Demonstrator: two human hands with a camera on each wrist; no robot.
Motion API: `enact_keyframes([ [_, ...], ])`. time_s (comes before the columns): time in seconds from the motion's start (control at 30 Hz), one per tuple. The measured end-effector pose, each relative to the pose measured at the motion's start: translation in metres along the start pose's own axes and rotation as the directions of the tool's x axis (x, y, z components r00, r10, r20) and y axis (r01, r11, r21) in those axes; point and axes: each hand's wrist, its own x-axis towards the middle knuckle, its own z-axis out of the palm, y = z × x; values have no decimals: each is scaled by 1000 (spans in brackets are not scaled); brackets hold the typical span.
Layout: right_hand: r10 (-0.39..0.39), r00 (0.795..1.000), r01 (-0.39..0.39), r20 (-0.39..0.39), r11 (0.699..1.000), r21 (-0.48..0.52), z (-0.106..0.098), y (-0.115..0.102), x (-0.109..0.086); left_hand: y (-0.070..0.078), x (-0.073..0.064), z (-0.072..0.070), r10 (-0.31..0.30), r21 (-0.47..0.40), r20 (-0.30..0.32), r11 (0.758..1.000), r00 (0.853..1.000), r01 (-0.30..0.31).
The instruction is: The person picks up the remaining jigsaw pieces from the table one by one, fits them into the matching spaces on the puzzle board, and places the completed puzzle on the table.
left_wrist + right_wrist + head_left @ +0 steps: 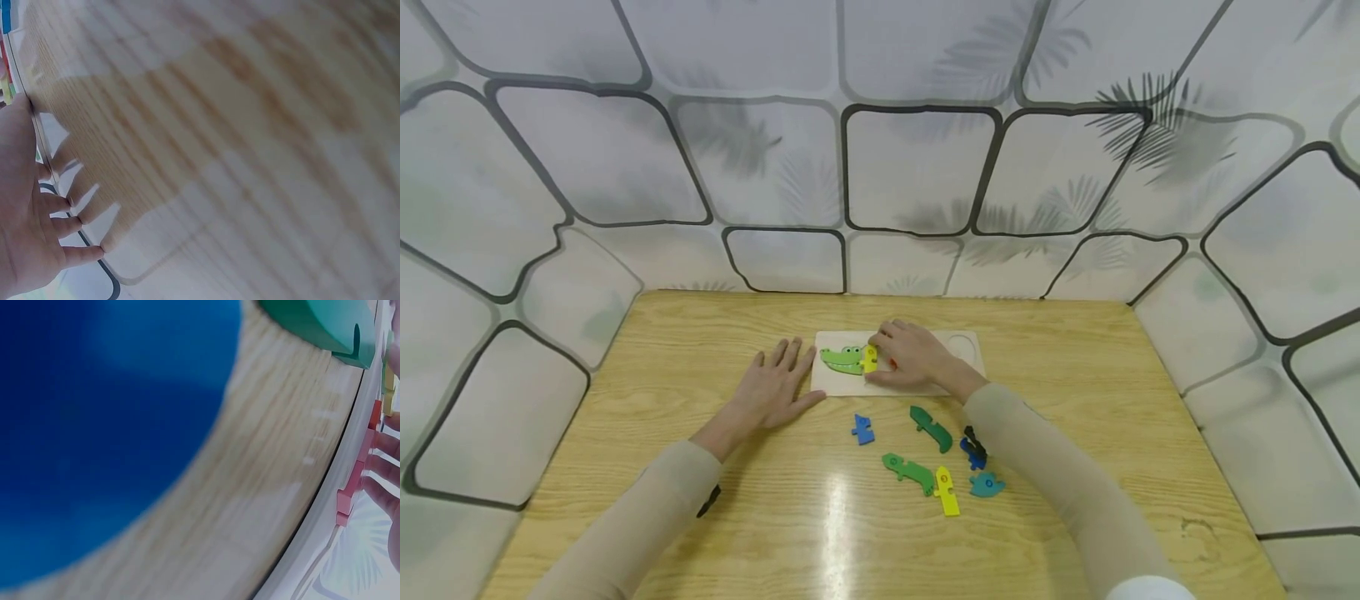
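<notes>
A pale wooden puzzle board (pixel 842 388) lies at the back of the table, with a green crocodile-head piece (pixel 841 361) at its left. Thumb and index finger of my right hand (pixel 910 354) pinch a yellow puzzle piece (pixel 870 359) from both ends, against the head piece. Beneath that palm, a red piece (pixel 375 415) and a pink piece (pixel 352 481) show in the right wrist view. My left hand (pixel 769 392) rests spread on the table, its thumb and index finger touching the board's left edge.
In front of the board lie loose pieces: blue (pixel 863 430), dark green (pixel 931 428), green (pixel 907 472), yellow (pixel 947 492), teal (pixel 987 484), and dark blue (pixel 974 454) with a black one near the right sleeve. A patterned wall (pixel 895 262) rises behind the table.
</notes>
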Motion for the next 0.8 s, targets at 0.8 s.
enact_keyframes([
  [0.8, 6, 1000, -6, -6, 999, -47, 5, -3, 6, 1, 0, 0, 1, -14, 11, 1000, 1000, -1],
])
